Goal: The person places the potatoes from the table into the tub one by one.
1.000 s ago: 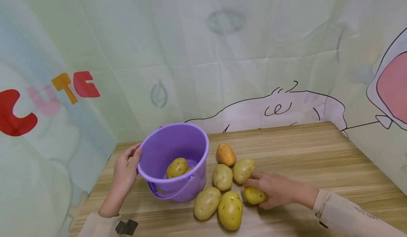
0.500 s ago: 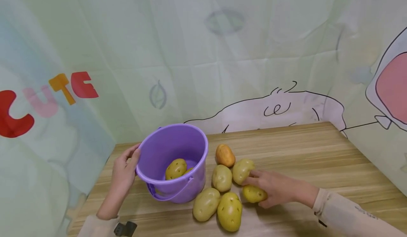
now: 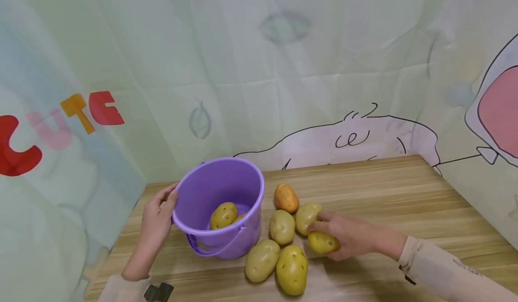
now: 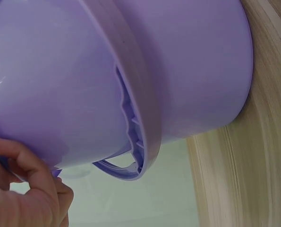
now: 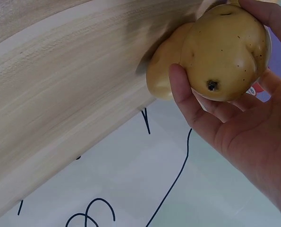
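Note:
My left hand (image 3: pixel 157 216) grips the rim of a purple bucket (image 3: pixel 214 180), with the thumb and fingers on either side of the edge. The bucket tilts toward me and its handle hangs at the front. Inside lies a yellow potato (image 3: pixel 224 215), with part of another behind the near rim. To the right, my right hand (image 3: pixel 352 235) holds a yellow potato (image 3: pixel 323 242) between thumb and fingers. In the right wrist view this held potato (image 5: pixel 225 56) shows a dark spot; a paler potato (image 5: pixel 161 71) is beyond it.
Between bucket and right hand lie pale potatoes (image 3: pixel 282 227) (image 3: pixel 309 218) (image 3: pixel 262 260), a yellow potato (image 3: pixel 292 270) and an orange-brown potato-shaped one (image 3: pixel 286 198). The wooden table (image 3: pixel 376 189) ends at a printed cloth backdrop (image 3: pixel 243 68).
My right hand has raised the yellow potato slightly, with its fingers around it. My left hand stays on the bucket rim; the whole view has shifted slightly.

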`<state>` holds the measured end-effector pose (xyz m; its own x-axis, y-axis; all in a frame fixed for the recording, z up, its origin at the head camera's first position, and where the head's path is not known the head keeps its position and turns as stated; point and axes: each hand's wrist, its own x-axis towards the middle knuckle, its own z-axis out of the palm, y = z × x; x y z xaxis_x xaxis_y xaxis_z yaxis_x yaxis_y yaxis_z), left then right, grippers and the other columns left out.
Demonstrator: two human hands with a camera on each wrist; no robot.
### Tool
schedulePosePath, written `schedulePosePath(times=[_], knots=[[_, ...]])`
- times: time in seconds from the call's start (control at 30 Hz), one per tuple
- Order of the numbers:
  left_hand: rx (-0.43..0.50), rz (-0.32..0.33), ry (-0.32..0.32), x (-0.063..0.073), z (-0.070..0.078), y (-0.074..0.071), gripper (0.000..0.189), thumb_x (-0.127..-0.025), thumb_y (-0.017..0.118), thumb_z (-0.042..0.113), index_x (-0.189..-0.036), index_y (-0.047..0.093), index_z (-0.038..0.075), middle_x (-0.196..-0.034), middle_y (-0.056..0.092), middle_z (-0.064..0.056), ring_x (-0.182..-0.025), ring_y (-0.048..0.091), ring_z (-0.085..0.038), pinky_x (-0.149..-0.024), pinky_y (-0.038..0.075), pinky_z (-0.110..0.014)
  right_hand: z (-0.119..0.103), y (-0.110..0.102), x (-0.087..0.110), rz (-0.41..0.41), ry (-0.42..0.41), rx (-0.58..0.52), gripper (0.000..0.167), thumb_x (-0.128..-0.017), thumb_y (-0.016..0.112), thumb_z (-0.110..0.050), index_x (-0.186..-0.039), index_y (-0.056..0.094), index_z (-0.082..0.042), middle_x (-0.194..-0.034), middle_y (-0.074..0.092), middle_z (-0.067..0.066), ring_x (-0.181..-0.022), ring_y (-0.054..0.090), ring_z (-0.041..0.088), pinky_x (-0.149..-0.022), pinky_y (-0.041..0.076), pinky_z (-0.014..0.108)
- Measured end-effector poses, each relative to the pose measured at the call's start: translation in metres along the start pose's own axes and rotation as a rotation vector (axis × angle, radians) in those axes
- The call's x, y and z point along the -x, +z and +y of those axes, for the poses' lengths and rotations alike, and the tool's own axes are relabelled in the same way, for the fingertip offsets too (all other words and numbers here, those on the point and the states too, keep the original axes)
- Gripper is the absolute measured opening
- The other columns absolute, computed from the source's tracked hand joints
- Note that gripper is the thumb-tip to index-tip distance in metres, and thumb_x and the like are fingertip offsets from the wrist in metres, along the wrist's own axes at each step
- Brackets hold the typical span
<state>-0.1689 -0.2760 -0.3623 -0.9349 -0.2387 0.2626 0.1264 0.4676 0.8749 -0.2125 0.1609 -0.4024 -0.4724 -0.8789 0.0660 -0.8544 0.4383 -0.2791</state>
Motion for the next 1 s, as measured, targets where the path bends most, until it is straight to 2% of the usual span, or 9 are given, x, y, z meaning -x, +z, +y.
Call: schedulePosePath(times=[0.3, 0.53, 0.77, 1.0], knots=[[-0.017, 0.005, -0.014, -0.001, -0.003, -0.001, 0.046, -0.108, 0.046, 0.027, -0.139, 0.052, -0.006, -0.111, 0.054, -0.021, -0.071, 0.060, -0.005, -0.059, 0.056, -0.018, -0.002, -0.004, -0.003, -0.017, 0.024, -0.024, 0.064, -0.073, 0.086, -0.020, -0.130, 0.060, -0.008, -0.119, 0.056, 0.007, -0.099, 0.057, 0.013, -0.085, 0.056, 0.028], [-0.016, 0.007, -0.009, 0.000, -0.002, -0.002, 0.047, -0.108, 0.046, 0.028, -0.139, 0.053, -0.006, -0.111, 0.054, -0.022, -0.071, 0.061, -0.007, -0.059, 0.056, -0.018, -0.002, -0.011, -0.006, -0.012, 0.011, -0.044, 0.063, -0.072, 0.086, -0.017, -0.129, 0.061, -0.008, -0.117, 0.055, 0.006, -0.098, 0.056, 0.011, -0.083, 0.056, 0.026], [-0.006, 0.011, -0.003, 0.000, 0.000, -0.001, 0.047, -0.107, 0.047, 0.029, -0.138, 0.054, -0.005, -0.110, 0.055, -0.021, -0.071, 0.061, -0.009, -0.059, 0.056, -0.018, -0.002, -0.017, -0.009, -0.035, 0.038, -0.028, 0.063, -0.073, 0.085, -0.019, -0.130, 0.061, -0.010, -0.116, 0.054, 0.004, -0.095, 0.055, 0.009, -0.079, 0.055, 0.025], [0.003, 0.010, -0.010, -0.002, -0.002, 0.000, 0.046, -0.107, 0.047, 0.028, -0.139, 0.053, -0.005, -0.112, 0.055, -0.022, -0.071, 0.060, -0.007, -0.059, 0.056, -0.018, -0.004, -0.026, -0.012, -0.037, 0.026, -0.038, 0.063, -0.073, 0.085, -0.018, -0.130, 0.060, -0.007, -0.115, 0.054, 0.003, -0.097, 0.056, 0.010, -0.083, 0.056, 0.028]])
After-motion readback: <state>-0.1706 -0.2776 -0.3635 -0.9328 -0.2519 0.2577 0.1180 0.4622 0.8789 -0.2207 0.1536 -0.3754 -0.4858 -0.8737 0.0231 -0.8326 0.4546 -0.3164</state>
